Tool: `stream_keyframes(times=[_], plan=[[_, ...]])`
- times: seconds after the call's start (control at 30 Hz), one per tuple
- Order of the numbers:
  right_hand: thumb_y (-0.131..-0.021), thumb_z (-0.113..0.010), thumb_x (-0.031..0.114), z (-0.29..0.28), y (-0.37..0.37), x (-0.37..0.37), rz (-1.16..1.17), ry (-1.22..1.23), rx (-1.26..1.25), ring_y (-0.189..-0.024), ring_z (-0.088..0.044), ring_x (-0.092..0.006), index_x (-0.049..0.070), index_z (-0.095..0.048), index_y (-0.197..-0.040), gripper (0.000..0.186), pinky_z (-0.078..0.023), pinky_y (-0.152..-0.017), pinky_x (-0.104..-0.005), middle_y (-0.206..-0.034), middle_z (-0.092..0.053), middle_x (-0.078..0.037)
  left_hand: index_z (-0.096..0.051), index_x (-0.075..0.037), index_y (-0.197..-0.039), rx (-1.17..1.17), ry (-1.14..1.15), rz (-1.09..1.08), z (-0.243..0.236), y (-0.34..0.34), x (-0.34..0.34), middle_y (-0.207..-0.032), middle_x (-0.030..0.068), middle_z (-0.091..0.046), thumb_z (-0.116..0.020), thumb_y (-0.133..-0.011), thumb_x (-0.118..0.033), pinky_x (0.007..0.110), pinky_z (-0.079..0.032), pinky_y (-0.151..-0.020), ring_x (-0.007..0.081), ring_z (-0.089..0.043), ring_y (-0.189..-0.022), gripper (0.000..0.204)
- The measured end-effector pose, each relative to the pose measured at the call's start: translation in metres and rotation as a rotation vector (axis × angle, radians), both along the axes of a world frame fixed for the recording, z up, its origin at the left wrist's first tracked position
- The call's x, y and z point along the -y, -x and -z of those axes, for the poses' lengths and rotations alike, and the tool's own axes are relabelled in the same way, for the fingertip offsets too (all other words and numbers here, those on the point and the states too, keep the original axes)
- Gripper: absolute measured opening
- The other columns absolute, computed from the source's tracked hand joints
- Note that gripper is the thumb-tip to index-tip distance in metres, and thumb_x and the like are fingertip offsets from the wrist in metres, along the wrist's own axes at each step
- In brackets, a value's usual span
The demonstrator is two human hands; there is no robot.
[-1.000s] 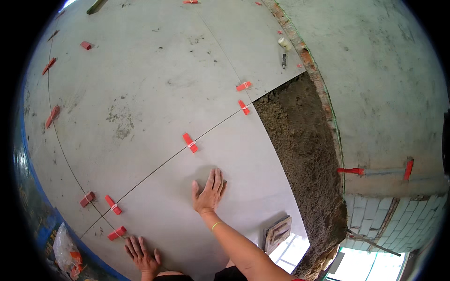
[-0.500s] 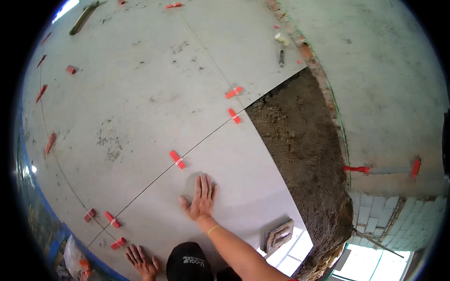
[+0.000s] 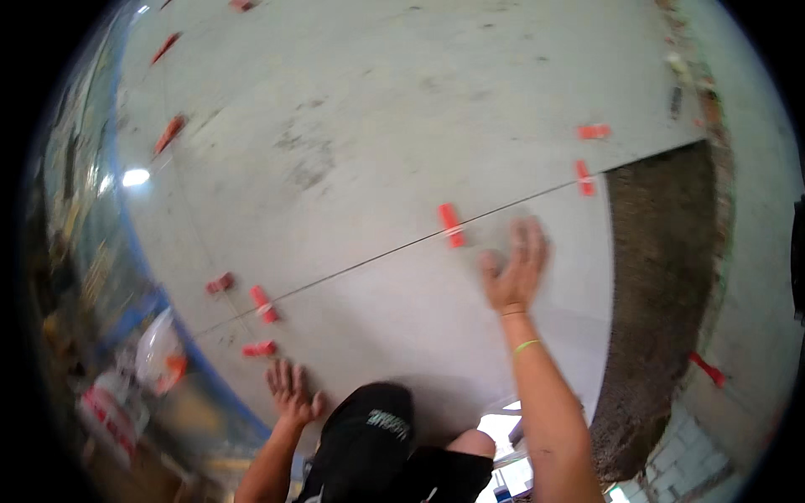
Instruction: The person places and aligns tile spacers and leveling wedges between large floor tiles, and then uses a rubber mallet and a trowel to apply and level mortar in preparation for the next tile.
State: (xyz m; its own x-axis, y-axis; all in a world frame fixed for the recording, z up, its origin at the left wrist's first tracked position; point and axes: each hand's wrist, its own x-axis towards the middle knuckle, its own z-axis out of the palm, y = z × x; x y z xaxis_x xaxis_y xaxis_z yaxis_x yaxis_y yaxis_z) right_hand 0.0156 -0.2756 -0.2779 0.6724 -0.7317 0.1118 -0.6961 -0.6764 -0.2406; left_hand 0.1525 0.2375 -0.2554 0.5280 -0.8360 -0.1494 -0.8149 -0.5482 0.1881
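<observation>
My right hand (image 3: 517,268) is over a large pale floor tile (image 3: 402,335), fingers stretched and spread; blur hides whether the whole palm touches. Beside it, a red tile-levelling wedge (image 3: 451,225) sits in a white clip across the joint. My left hand (image 3: 291,392) rests on the same tile near its left corner, fingers apart and holding nothing. Close to its fingertips lie another red wedge (image 3: 259,349) and one more wedge (image 3: 263,303) on the joint. Farther right, two red wedges, one upper (image 3: 594,132) and one lower (image 3: 584,178), stand near the tile's far corner.
Dark mortar (image 3: 658,293) lies bare along the tile's right side. Blue tape (image 3: 138,243) and clear sheeting edge the left, with a plastic bag (image 3: 159,352) beyond. Several wedges follow the left joint. My black-clad knee (image 3: 369,427) is at the tile's near side.
The view has swung left, so the tiles appear turned and shifted right. Both hands still lie spread over the tile. The float seen at the lower right is now mostly hidden around my right forearm.
</observation>
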Motion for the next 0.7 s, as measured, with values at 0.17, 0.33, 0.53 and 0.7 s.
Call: stream_keyframes(times=[0.17,0.33,0.53,0.7], plan=[[-0.097,-0.059,0.046,-0.012,0.019,0.018,-0.069,0.137,0.069,-0.144,-0.038,-0.0370,0.008,-0.043,-0.152,0.069,-0.026,-0.119,-0.0544,-0.155,-0.042,-0.018,-0.048,-0.012,-0.150,-0.110,0.029,-0.040,-0.001,0.001,0.025,-0.158,0.0207,-0.037,-0.067,-0.083,-0.049,0.060,-0.017,-0.122,0.0442,-0.029,-0.150,0.078],[-0.100,-0.056,0.046,-0.005,0.007,0.011,-0.070,0.133,0.033,-0.144,-0.038,-0.0352,0.008,-0.043,-0.152,0.065,-0.027,-0.119,-0.0518,-0.157,-0.040,-0.015,-0.045,-0.011,-0.152,-0.061,-0.002,-0.123,-0.005,0.005,0.019,-0.160,0.0204,-0.035,-0.060,-0.086,-0.054,0.055,-0.013,-0.124,0.0394,-0.029,-0.151,0.080],[-0.101,-0.053,0.046,-0.012,0.007,0.008,-0.051,0.123,0.027,-0.144,-0.038,-0.0342,0.008,-0.043,-0.152,0.064,-0.027,-0.120,-0.0500,-0.157,-0.040,-0.015,-0.033,0.001,-0.156,-0.041,-0.006,-0.389,-0.012,0.006,0.027,-0.164,0.0244,-0.026,-0.056,-0.089,-0.047,0.053,-0.012,-0.125,0.0424,-0.023,-0.152,0.085],[-0.100,-0.053,0.047,-0.010,0.009,0.009,-0.027,0.132,0.022,-0.144,-0.038,-0.0343,0.008,-0.043,-0.152,0.065,-0.027,-0.120,-0.0506,-0.157,-0.040,-0.015,-0.024,0.006,-0.158,0.155,-0.030,-0.942,0.010,0.021,0.028,-0.164,0.0289,-0.021,-0.048,-0.098,-0.033,0.051,-0.014,-0.124,0.0441,-0.021,-0.151,0.075]])
